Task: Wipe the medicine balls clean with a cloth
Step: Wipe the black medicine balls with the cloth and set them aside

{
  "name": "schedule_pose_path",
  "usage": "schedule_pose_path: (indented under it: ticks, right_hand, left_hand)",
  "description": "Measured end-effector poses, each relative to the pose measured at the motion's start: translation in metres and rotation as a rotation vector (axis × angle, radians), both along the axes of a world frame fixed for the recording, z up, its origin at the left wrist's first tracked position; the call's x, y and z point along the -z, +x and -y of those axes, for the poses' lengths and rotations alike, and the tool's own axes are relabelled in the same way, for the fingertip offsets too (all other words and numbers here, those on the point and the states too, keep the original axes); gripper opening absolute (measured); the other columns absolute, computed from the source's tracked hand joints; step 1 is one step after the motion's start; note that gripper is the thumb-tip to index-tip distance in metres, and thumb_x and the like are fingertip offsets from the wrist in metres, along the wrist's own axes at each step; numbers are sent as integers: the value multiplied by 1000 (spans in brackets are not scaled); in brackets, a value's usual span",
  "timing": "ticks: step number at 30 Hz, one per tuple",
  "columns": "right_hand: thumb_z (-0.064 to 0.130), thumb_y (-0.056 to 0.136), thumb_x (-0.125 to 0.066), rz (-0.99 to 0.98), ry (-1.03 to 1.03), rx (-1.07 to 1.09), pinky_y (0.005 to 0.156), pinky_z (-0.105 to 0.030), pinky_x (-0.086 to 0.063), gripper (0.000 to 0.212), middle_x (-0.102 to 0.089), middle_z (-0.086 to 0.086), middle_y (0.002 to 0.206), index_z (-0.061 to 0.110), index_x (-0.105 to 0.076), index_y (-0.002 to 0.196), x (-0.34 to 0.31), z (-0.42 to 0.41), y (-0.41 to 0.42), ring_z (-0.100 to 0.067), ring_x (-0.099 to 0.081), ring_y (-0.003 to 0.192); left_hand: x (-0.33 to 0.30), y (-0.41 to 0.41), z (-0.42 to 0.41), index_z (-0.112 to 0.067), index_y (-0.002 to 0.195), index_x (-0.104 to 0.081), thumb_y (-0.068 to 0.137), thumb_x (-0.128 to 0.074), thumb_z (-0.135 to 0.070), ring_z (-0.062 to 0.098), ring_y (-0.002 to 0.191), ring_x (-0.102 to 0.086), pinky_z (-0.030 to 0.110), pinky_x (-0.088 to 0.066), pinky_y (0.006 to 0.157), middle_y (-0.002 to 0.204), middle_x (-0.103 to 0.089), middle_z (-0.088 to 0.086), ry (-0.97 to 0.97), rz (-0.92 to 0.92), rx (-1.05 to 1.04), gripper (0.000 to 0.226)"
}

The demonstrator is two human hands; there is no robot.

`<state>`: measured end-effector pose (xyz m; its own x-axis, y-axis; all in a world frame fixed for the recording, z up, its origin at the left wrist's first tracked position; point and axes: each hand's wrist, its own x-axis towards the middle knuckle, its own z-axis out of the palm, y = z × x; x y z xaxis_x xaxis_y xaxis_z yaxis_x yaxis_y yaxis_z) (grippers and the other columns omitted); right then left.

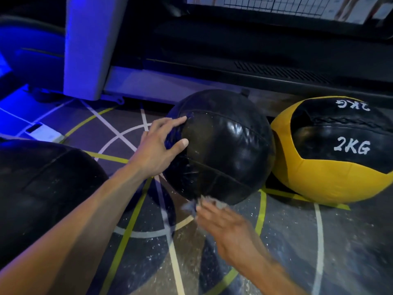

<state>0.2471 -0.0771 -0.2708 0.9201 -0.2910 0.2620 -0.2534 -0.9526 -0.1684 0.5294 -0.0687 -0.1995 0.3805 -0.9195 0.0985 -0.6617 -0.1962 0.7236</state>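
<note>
A black ball (221, 145) sits on the floor (287, 241), which is marked with white and yellow lines. The left hand (157, 150) rests on the ball's left side, fingers spread and fairly straight, steadying it. Below the ball, the blurred right hand (223, 226) pinches a small pale cloth (204, 204) against the ball's lower edge. Just right of the black ball, almost touching it, lies a yellow and black ball (331, 167) marked 2KG. To the black ball's left is another dark ball (42, 188). Behind it stands a dark machine base (255, 60).
</note>
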Motion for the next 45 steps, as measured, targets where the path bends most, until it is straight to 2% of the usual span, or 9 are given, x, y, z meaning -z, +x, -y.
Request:
schedule_pose_path:
  ticks: [4, 9, 18, 26, 28, 32, 35, 41, 45]
  right_hand:
    - [20, 88, -68, 251, 226, 171, 83, -24, -61, 49, -65, 11, 133, 29, -60, 136, -47, 11, -9, 1, -62, 114]
    - [7, 96, -63, 649, 165, 416, 103, -19, -49, 43, -58, 5, 140, 16, -62, 138, -141, 80, 35, -6, -60, 120]
    - [11, 85, -47, 7, 33, -44, 98, -42, -54, 44, -70, 1, 129, 19, -76, 117, -39, -6, 22, -16, -57, 127]
    - [0, 95, -58, 571, 96, 366, 112, -21, -42, 43, -63, -4, 139, 11, -63, 136, -149, 78, 55, -16, -58, 132]
    - [2, 96, -50, 458, 73, 321, 110, -11, -37, 41, -64, -8, 135, 11, -64, 133, -135, 78, 70, -18, -59, 129]
    - [0, 81, -56, 59, -52, 71, 106, -50, -49, 43, -66, -15, 130, 3, -71, 121, -57, 23, 46, -33, -59, 123]
    - [12, 83, -51, -106, 15, -108, 89, -40, -59, 36, -74, 3, 116, 18, -79, 104, -31, -7, 12, -18, -69, 100]
    - [-3, 97, -53, 558, 82, 161, 107, -34, -51, 27, -72, -6, 122, 4, -74, 113, -141, 42, 48, -17, -66, 121]
    - [-4, 92, -53, 447, 65, 311, 105, -47, -53, 44, -62, -11, 139, 6, -64, 133, -136, 71, 72, -25, -60, 128]
  left_hand:
    - [-5, -9, -1, -53, 148, -40, 99, -60, -47, 24, 138, -32, 32, -24, 113, 150, -34, -10, 4, 12, -22, 53]
    - [-4, -14, -9, -53, 147, -42, 97, -62, -51, 24, 136, -35, 32, -24, 111, 149, -35, -11, -24, 36, -10, 54]
    - [2, -22, -12, -58, 146, -40, 93, -59, -60, 24, 129, -36, 30, -24, 108, 147, -31, -16, -34, 77, -5, 56]
    - [-5, -30, -18, -57, 142, -46, 99, -62, -41, 17, 124, -33, 30, -24, 108, 143, -34, -18, -65, 55, 22, 48]
    - [-4, -29, -15, -54, 136, -53, 101, -63, -30, 16, 123, -41, 28, -28, 107, 137, -42, -19, -134, 51, 8, 44]
    - [1, -24, -10, -47, 127, -62, 96, -65, -10, 5, 122, -48, 49, -40, 110, 126, -53, -20, -223, 35, 16, 48]
    - [0, -24, -11, -49, 128, -62, 100, -62, -13, 11, 120, -48, 46, -42, 106, 128, -51, -25, -205, 64, 46, 46]
    - [-1, -30, -13, -51, 126, -63, 99, -61, -6, 14, 118, -48, 32, -41, 106, 124, -53, -25, -198, -1, 27, 52]
    - [-5, -29, -16, -41, 120, -68, 95, -68, -8, 2, 116, -52, 43, -40, 109, 119, -59, -21, -234, -66, 24, 41]
